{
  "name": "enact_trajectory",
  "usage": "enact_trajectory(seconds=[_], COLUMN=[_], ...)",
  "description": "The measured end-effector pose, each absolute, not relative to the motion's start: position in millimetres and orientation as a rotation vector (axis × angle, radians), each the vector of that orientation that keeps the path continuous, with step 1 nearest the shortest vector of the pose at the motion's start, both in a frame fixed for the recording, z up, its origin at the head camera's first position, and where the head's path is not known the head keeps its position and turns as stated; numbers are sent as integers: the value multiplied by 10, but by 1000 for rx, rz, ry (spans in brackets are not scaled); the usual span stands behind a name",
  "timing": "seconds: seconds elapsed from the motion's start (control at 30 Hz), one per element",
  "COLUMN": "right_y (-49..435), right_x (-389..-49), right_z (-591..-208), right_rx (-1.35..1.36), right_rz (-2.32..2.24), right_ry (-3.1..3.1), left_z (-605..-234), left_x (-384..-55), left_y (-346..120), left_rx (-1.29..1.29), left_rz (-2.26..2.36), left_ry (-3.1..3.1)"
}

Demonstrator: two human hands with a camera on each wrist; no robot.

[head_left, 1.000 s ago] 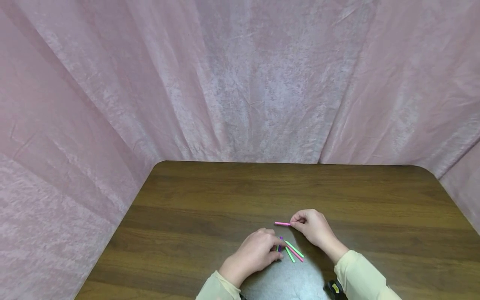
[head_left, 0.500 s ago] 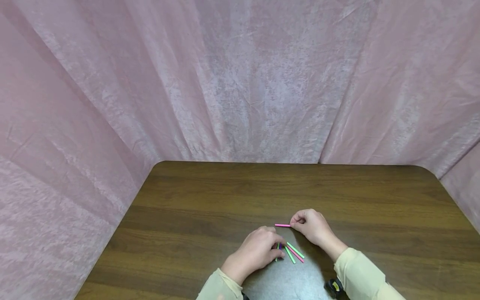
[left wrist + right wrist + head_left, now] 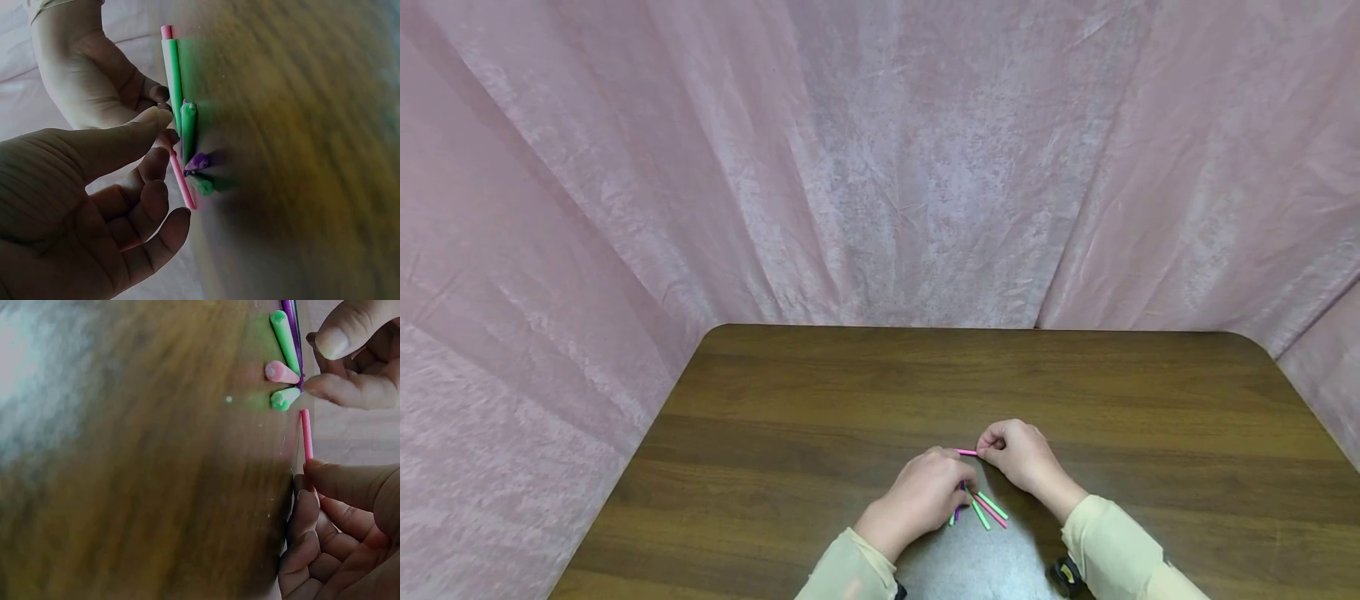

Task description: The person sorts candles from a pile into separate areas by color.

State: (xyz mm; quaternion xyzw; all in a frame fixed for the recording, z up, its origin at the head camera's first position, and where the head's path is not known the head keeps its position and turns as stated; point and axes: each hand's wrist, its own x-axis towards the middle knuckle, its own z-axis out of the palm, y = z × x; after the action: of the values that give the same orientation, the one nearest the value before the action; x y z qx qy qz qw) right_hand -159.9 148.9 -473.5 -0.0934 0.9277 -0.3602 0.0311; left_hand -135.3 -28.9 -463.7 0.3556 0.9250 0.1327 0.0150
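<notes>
My right hand [image 3: 1018, 454] pinches one end of a thin pink stick [image 3: 967, 452], whose other end points left, close over the wooden table. Just left of it, my left hand [image 3: 921, 493] hovers low over a fan of sticks, fingers bent. In the right wrist view its thumb and forefinger stand apart, with a fingertip right at the far end of a purple stick [image 3: 291, 331]. The fan also has a second pink stick [image 3: 992, 513] between green sticks [image 3: 994, 506]. Another green stick [image 3: 952, 520] shows below the left hand, which hides the sticks' upper ends.
The brown wooden table [image 3: 820, 375] has rounded far corners. Pink velvet curtains [image 3: 925, 167] hang behind it and at the sides. A small black device [image 3: 1064, 575] sits by the right wrist, under a pale yellow sleeve [image 3: 1112, 546].
My left hand has shifted slightly right, now overlapping the left end of the held pink stick in the head view. The purple stick's lower end now shows below that hand. The right hand has barely moved.
</notes>
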Motion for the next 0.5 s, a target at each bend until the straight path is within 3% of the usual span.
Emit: enact_trajectory(seconds=[0.5], right_y=[1475], right_x=[-1594], right_z=[-4741], right_rx=[-285], right_rz=[-1070], right_ry=[2884], left_z=[-4648], left_x=[-1386], left_y=[-219], left_rx=[1169], left_rz=[379], left_ry=[2872])
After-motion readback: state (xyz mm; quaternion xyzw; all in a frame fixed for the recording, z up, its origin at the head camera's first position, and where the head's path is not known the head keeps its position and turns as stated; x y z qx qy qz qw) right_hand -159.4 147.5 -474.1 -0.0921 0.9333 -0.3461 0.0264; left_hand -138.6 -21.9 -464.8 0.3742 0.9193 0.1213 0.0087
